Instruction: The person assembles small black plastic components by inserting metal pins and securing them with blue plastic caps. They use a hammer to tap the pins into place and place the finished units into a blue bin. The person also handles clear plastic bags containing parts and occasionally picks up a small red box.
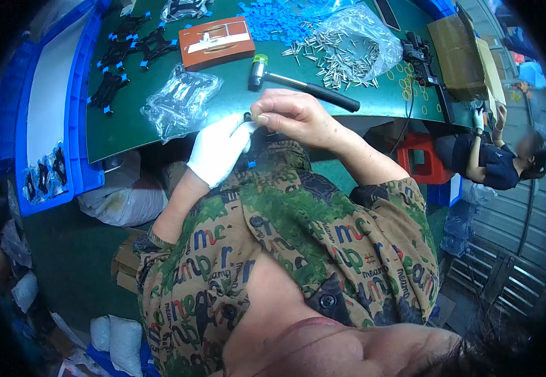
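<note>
My left hand (217, 151), in a white glove, is closed at the table's near edge. It grips a black bracket; the bracket's dark end (248, 117) pokes up at the fingertips, and a blue tip (251, 164) shows below. Most of the bracket is hidden by my hands and lap. My bare right hand (298, 116) meets the left one, thumb and fingers pinched together at that dark end. Whatever lies inside the pinch cannot be made out. Just beyond my right hand lies a hammer (310, 88) with a black grip and a green-and-black head.
On the green table (128, 129) lie a plastic-wrapped bundle (182, 100), an orange-red box (217, 43), black brackets with blue tips (153, 47), blue pieces (273, 22), metal pins (342, 60) and yellow rings (406, 81). A blue tray (78, 125) stands left. A co-worker (496, 160) handles a carton (458, 56) at right.
</note>
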{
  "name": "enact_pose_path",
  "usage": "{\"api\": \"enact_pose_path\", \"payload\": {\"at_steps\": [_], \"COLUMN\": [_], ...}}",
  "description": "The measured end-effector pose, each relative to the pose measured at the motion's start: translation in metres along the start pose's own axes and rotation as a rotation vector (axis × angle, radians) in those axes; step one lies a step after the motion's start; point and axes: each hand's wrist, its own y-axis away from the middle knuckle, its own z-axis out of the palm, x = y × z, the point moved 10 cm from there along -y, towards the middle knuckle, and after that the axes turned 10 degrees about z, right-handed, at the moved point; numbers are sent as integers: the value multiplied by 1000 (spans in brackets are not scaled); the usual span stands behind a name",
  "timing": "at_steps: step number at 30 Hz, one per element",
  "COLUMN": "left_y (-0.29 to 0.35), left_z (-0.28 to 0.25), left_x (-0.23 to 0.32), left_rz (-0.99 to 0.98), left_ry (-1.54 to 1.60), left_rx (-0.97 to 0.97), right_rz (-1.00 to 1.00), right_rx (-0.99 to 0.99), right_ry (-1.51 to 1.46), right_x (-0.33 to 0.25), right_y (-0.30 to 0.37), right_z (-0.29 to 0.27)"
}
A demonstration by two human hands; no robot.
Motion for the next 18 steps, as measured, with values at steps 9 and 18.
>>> {"api": "enact_pose_path", "payload": {"at_steps": [9, 18], "left_y": [1, 6], "left_z": [-5, -7], "left_x": [3, 2], "left_rz": [99, 111], "left_ry": [-151, 25], "left_rx": [13, 54], "right_rz": [-84, 30], "right_rx": [175, 100], "right_ry": [256, 55], "right_x": [-12, 6], "right_y": [0, -7], "right_z": [7, 8]}}
